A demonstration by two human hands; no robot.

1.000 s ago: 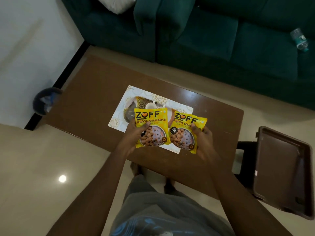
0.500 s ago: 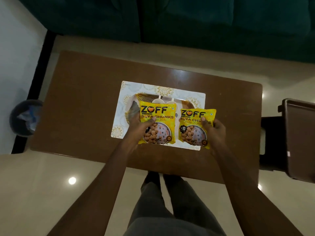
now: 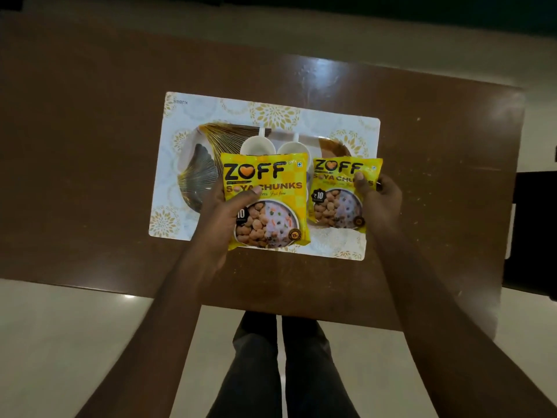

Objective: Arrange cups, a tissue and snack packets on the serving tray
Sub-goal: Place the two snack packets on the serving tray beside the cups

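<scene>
My left hand (image 3: 223, 215) grips a yellow ZOFF soya chunks packet (image 3: 268, 188) by its left edge, thumb across the front. My right hand (image 3: 381, 203) holds a second, smaller-looking yellow packet (image 3: 334, 191) by its right edge. Both packets hover over the serving tray (image 3: 199, 164), which has a gold and silver leaf pattern and lies on a white floral placemat (image 3: 271, 113). Two white cups (image 3: 257, 144) (image 3: 292, 147) stand on the tray behind the packets, partly hidden by them. No tissue shows.
The placemat lies on a brown wooden table (image 3: 90, 146). A dark piece of furniture (image 3: 533, 230) stands at the table's right end. My legs (image 3: 283, 366) are at the near edge, over pale floor tiles.
The view has tipped down and closer to the table. Both hands have kept their packets and carried them lower over the tray; the sofa and bin have left the view.
</scene>
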